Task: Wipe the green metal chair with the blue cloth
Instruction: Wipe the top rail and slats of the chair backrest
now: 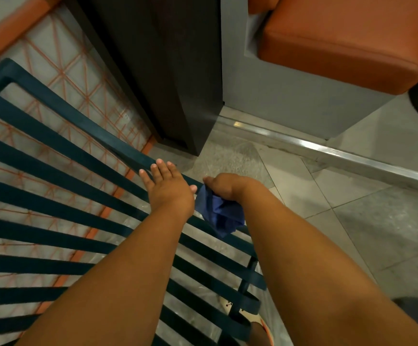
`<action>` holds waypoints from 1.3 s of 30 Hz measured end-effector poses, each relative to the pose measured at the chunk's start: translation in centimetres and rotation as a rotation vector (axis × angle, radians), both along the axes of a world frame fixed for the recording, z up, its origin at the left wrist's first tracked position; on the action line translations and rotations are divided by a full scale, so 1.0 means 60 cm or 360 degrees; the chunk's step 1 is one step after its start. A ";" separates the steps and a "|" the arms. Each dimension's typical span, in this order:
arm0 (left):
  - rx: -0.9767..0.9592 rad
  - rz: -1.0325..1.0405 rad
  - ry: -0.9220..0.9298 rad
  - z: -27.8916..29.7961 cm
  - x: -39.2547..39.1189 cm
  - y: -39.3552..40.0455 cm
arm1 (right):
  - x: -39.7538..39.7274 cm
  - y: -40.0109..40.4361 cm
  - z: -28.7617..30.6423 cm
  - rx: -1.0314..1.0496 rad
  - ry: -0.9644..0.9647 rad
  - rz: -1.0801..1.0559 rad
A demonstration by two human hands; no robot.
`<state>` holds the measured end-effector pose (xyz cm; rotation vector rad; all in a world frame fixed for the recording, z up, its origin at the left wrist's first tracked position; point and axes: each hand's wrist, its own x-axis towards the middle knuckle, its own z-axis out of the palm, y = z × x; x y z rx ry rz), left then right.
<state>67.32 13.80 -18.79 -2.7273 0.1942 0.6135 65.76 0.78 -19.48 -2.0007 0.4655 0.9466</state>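
Looked straight down at the green metal chair [53,156], dark teal-green really, all flat slats fanning out across the left and lower part of the view. Left hand [168,188] spread open and flat, palm down on the slats right by the top rail, fingers [156,169] stretched out toward the rail, nothing held. Right hand [227,187] just beside it, curled closed around the blue cloth [221,216], thumb side pointing toward the left hand. Cloth bunched up, most of it hanging out below the fist and draped onto the slats near the chair's right edge, touching the metal there. Both forearms bare, reaching in from the bottom of the frame. Under the chair, pale floor tiles [53,71] with an orange line pattern on the left, plain grey tiles [352,221] on the right. Dark wood panel [168,71] standing up top middle, an orange cushioned seat [347,38] on a grey base at top right, shiny metal strip [327,151] running along the floor below that. A foot in a sandal [260,325] peeking through the slats near the bottom.
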 end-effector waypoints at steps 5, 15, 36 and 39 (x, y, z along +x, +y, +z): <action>0.0001 -0.0010 -0.0012 0.000 -0.005 0.000 | -0.083 0.025 -0.027 -0.0855 -0.0869 0.0361; -0.0204 -0.0013 -0.0110 -0.007 -0.018 0.019 | -0.240 -0.017 -0.078 -0.1247 -0.1182 0.0050; -0.0668 -0.0472 0.0171 -0.041 -0.136 -0.106 | -0.210 -0.060 -0.073 -0.0829 -0.0887 -0.0490; -0.0659 -0.0468 0.0123 -0.046 -0.140 -0.107 | -0.258 -0.028 -0.108 -0.0895 -0.1344 -0.0512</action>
